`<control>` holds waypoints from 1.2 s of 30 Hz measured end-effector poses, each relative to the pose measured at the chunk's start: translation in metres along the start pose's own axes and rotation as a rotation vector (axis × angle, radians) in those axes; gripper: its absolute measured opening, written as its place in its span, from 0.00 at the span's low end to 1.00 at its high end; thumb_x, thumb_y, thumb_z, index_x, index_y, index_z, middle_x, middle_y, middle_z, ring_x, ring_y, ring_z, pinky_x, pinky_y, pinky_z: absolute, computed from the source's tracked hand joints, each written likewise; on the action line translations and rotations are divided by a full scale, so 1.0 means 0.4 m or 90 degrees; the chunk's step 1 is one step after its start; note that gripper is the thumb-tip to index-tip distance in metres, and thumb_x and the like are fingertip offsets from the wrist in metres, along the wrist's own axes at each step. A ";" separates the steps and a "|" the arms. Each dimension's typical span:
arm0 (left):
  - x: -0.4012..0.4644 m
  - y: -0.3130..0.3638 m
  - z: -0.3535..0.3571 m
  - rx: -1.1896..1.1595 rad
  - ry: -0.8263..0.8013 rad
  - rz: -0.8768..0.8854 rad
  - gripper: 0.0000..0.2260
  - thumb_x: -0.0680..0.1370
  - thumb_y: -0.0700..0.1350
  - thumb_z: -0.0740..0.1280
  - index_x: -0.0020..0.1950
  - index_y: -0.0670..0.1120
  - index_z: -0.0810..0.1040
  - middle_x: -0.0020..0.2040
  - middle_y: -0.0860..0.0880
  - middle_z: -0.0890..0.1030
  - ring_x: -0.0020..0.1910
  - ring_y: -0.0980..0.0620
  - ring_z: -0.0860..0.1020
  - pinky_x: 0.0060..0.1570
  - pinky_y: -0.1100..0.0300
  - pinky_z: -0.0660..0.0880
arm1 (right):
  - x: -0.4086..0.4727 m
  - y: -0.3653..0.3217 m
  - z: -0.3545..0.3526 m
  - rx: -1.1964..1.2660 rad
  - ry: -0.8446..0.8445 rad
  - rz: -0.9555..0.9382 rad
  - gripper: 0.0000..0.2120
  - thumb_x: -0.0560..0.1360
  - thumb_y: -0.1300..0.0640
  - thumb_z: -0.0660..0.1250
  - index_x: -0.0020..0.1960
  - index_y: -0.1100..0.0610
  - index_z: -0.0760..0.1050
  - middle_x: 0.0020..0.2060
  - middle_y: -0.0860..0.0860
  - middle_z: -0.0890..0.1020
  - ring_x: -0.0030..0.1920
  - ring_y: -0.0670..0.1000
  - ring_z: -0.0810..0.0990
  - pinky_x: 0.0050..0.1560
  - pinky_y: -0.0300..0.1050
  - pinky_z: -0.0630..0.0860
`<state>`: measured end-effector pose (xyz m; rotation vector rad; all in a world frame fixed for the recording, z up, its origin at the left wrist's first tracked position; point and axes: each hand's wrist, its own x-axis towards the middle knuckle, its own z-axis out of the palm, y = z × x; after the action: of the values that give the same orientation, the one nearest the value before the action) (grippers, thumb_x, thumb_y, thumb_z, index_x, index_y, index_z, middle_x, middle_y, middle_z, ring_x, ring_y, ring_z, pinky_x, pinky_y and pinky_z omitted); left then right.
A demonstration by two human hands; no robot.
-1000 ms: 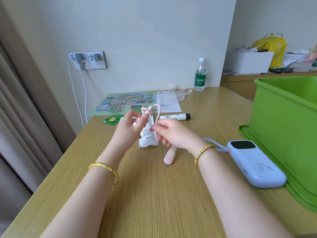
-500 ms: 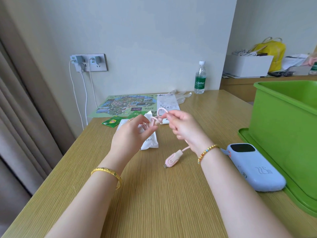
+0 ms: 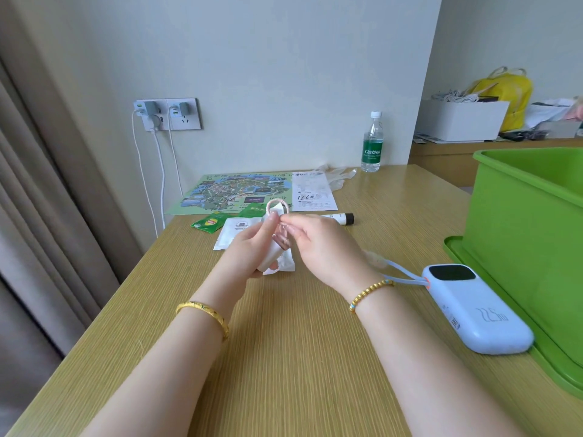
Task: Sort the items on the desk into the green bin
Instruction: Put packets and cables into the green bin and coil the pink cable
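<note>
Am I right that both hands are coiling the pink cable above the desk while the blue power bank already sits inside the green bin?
Not quite. The head view shows the blue power bank lying on the desk beside the green bin, not inside it. Both hands, left and right, do hold the pink cable above the desk.

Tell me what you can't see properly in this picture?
- Pink cable: only a loop shows above the left hand and right hand; the hands hide the rest.
- Green bin: cut off by the right edge, inside unseen.
- Marker: its left part is behind the right hand.
- Map: print too small.
</note>
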<state>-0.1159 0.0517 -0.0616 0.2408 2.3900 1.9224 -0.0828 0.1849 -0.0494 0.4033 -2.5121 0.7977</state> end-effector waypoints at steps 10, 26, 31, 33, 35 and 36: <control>0.001 -0.007 -0.020 0.450 0.265 0.155 0.14 0.72 0.65 0.63 0.44 0.56 0.70 0.41 0.57 0.78 0.41 0.51 0.76 0.35 0.59 0.68 | 0.023 0.048 -0.036 0.205 0.239 0.310 0.17 0.78 0.57 0.58 0.66 0.58 0.64 0.56 0.57 0.75 0.54 0.55 0.74 0.55 0.50 0.71; 0.005 -0.014 -0.023 0.516 0.259 0.230 0.13 0.75 0.60 0.62 0.49 0.51 0.72 0.40 0.51 0.79 0.39 0.45 0.76 0.33 0.58 0.70 | 0.009 0.002 -0.019 0.054 0.096 -0.055 0.07 0.78 0.60 0.59 0.49 0.58 0.76 0.41 0.47 0.75 0.46 0.51 0.74 0.47 0.45 0.67; 0.005 0.013 -0.055 0.003 0.049 0.003 0.09 0.76 0.55 0.61 0.46 0.51 0.74 0.37 0.52 0.79 0.27 0.52 0.72 0.22 0.66 0.61 | -0.002 -0.021 -0.008 0.106 0.006 -0.077 0.10 0.79 0.61 0.58 0.53 0.55 0.78 0.46 0.48 0.80 0.43 0.47 0.75 0.45 0.45 0.71; 0.004 0.018 -0.061 -0.112 0.057 -0.038 0.08 0.77 0.54 0.62 0.46 0.51 0.75 0.37 0.52 0.78 0.27 0.52 0.71 0.21 0.68 0.58 | -0.004 -0.010 -0.011 0.118 -0.002 -0.043 0.11 0.79 0.61 0.57 0.52 0.55 0.78 0.39 0.40 0.77 0.37 0.37 0.72 0.40 0.37 0.68; 0.007 0.022 -0.068 -0.217 0.072 -0.080 0.06 0.76 0.51 0.63 0.47 0.51 0.76 0.38 0.51 0.77 0.27 0.52 0.72 0.21 0.69 0.56 | -0.003 0.000 -0.009 0.092 -0.053 0.017 0.11 0.80 0.59 0.56 0.51 0.53 0.78 0.30 0.39 0.71 0.31 0.36 0.70 0.32 0.34 0.64; 0.007 0.025 -0.071 -0.259 0.068 -0.092 0.05 0.76 0.50 0.62 0.47 0.51 0.76 0.37 0.51 0.76 0.26 0.52 0.72 0.20 0.69 0.56 | -0.002 0.006 -0.004 0.070 -0.084 0.051 0.11 0.80 0.58 0.56 0.50 0.52 0.78 0.27 0.41 0.69 0.28 0.39 0.68 0.29 0.36 0.61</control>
<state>-0.1219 0.0266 -0.0455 -0.0581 1.9428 2.3362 -0.0823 0.1880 -0.0498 0.4070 -2.6278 0.9733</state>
